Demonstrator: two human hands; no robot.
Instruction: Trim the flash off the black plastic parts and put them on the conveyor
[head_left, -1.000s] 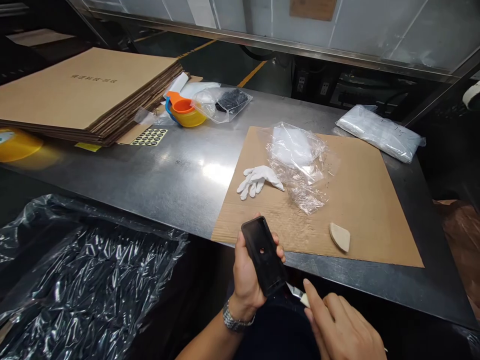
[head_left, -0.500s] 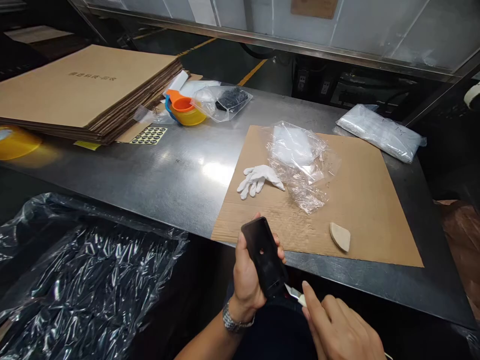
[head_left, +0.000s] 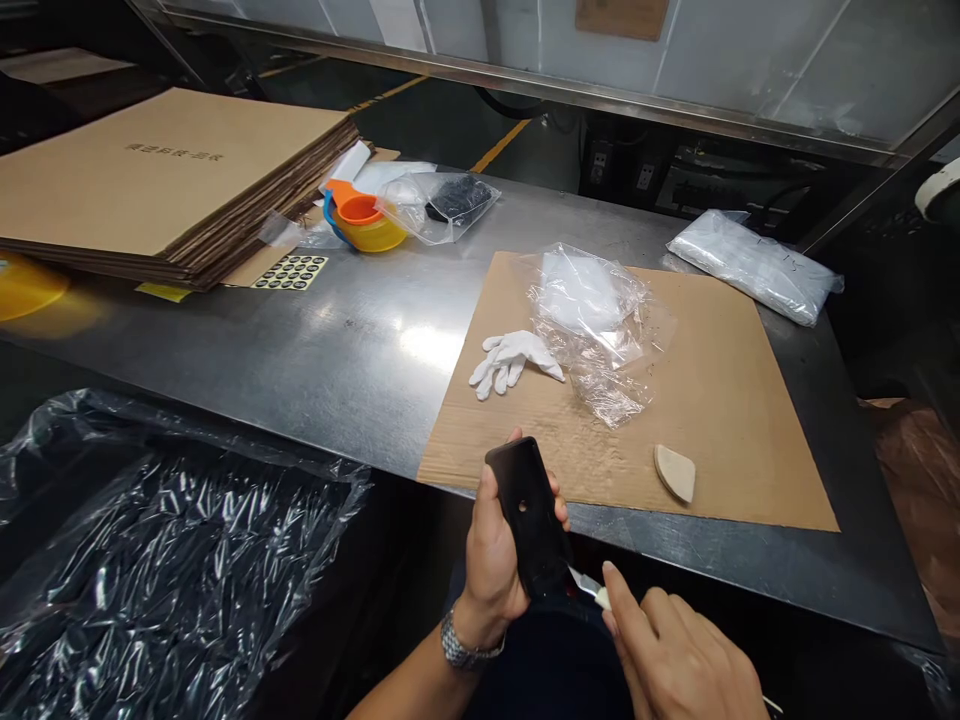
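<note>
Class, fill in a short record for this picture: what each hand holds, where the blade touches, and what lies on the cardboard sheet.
Left hand: grips a black case
Right hand: holds a small knife
Blade tip: at the case's lower end
Cardboard sheet: white glove, crumpled clear plastic, beige wedge
Surface: metal table
</note>
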